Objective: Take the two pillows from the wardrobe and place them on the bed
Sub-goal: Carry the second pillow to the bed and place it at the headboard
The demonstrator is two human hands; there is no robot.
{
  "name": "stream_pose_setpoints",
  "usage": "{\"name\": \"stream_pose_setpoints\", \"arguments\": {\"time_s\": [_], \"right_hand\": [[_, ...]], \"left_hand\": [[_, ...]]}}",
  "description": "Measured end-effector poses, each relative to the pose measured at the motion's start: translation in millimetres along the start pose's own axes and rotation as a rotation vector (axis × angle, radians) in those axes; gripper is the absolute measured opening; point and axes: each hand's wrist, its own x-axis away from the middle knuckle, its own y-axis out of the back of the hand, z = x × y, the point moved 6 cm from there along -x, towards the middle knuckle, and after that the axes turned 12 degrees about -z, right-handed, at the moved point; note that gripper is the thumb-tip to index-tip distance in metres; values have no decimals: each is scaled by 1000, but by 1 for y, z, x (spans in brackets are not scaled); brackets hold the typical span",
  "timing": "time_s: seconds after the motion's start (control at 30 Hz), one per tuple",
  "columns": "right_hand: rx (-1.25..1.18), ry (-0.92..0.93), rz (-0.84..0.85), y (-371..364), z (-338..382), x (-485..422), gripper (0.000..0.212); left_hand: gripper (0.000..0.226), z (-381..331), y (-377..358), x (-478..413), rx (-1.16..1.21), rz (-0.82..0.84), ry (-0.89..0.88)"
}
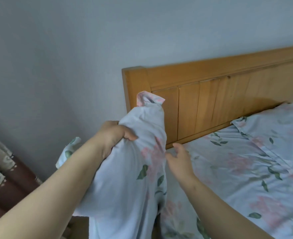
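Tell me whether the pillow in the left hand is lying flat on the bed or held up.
Held up. The left hand grips the pillow, bunched, on end beside the bed; the right hand is open.

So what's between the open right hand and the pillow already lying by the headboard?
In the head view, only bare floral sheet lies between the right hand and the pillow at the headboard. The left hand grips the other pillow.

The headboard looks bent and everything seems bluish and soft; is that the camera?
Head view: the wide lens bows the headboard; light is dim, cool and even, with a soft shadow low on its right side; the left hand gripping the pillow and the open right hand look slightly smeared.
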Motion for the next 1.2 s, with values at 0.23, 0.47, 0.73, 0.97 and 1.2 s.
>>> {"name": "stream_pose_setpoints", "arguments": {"time_s": [0.23,0.47,0.73,0.97,1.2], "right_hand": [[-87,-18,78,-9,4,-18,33],[-49,-152,88,23,-39,-27,29],[-307,-724,145,58,-91,-14,33],[-480,-1067,45,65,-144,4,76],[-740,-1151,116,26,-162,23,72]], "left_hand": [[36,-46,-12,19,289,17,8],[20,-76,-31,31,600,-199,-139],[27,-19,-119,5,768,-254,90],[48,95,-182,11,557,-128,522],[24,116,-161,6,178,-206,330]]}}
